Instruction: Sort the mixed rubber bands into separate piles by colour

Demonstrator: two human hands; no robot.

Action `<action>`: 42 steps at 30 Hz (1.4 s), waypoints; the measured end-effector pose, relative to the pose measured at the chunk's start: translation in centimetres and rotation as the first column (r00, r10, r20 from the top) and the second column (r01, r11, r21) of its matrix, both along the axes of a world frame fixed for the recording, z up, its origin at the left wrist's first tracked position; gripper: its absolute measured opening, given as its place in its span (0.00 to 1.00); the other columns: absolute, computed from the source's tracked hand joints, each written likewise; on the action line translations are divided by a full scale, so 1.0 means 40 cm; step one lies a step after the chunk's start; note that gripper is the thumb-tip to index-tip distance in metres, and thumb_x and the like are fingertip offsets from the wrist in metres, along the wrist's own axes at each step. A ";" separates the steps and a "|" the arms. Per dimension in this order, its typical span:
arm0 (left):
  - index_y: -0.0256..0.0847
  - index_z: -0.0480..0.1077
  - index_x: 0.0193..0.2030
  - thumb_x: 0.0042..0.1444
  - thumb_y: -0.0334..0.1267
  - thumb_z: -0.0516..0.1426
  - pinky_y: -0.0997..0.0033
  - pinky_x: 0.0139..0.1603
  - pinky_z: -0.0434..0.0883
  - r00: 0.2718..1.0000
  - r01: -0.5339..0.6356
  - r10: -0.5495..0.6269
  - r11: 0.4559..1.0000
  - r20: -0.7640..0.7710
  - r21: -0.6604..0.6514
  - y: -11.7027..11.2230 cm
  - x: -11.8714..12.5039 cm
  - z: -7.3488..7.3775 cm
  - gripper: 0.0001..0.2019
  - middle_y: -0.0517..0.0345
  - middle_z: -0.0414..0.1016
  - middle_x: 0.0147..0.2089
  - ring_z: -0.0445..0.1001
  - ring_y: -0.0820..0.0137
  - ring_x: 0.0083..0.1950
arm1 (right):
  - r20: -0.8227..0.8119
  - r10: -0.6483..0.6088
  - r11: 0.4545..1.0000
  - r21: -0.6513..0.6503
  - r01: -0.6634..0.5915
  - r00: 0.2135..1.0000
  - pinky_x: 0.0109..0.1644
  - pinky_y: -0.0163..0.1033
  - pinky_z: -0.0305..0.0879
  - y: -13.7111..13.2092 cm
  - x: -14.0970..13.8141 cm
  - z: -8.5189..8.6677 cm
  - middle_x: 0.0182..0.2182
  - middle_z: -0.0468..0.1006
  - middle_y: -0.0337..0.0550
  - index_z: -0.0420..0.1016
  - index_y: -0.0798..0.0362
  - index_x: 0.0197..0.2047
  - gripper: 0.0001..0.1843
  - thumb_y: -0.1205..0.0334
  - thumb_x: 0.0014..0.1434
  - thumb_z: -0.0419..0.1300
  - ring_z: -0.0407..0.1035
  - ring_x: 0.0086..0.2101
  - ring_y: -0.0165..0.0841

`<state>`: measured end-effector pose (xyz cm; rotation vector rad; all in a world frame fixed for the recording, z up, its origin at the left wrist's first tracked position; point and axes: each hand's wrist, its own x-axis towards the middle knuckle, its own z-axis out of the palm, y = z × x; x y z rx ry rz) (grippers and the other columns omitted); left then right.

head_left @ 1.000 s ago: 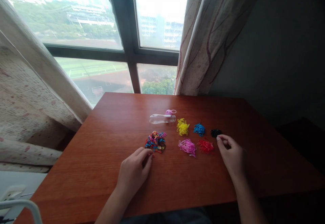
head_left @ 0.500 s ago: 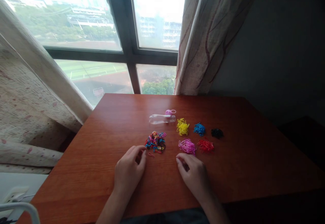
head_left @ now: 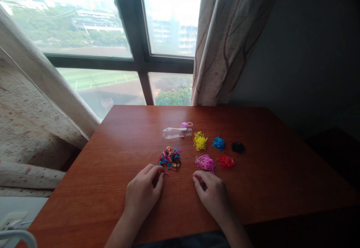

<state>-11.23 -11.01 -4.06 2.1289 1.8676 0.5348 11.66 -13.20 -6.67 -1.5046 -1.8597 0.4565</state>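
Observation:
My left hand (head_left: pixel 143 193) rests on the wooden table (head_left: pixel 107 173) with its fingers curled. Its thumb and forefinger pinch a single red rubber band (head_left: pixel 166 173) just in front of a mixed-colour pile of bands (head_left: pixel 169 159). My right hand (head_left: pixel 210 195) lies beside it, fingers curled together, its fingertips just short of the pink pile (head_left: pixel 205 162); nothing shows in it. Further sorted piles lie beyond: red (head_left: pixel 225 161), yellow (head_left: pixel 200 141), blue (head_left: pixel 218 143) and black (head_left: pixel 237 147).
A clear plastic bottle (head_left: pixel 177 132) lies on its side behind the piles, with a pink cap (head_left: pixel 186 124) beside it. Curtains (head_left: pixel 225 42) hang on both sides of the window (head_left: pixel 168 15) behind the table. A dark wall stands to the right.
My right hand has drawn back from the black pile to the table in front of the pink pile. My left hand has closed its fingertips on the loose red band.

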 end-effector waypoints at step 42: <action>0.45 0.71 0.38 0.63 0.40 0.53 0.74 0.34 0.67 0.974 0.172 -0.175 0.985 0.141 0.029 0.007 0.014 -0.007 0.07 0.61 0.74 0.36 0.74 0.72 0.34 | 0.022 0.010 1.000 -0.022 -0.009 1.000 0.37 0.35 0.59 0.001 -0.001 0.001 0.30 0.78 0.38 0.74 0.49 0.37 0.09 0.68 0.63 0.54 0.71 0.31 0.33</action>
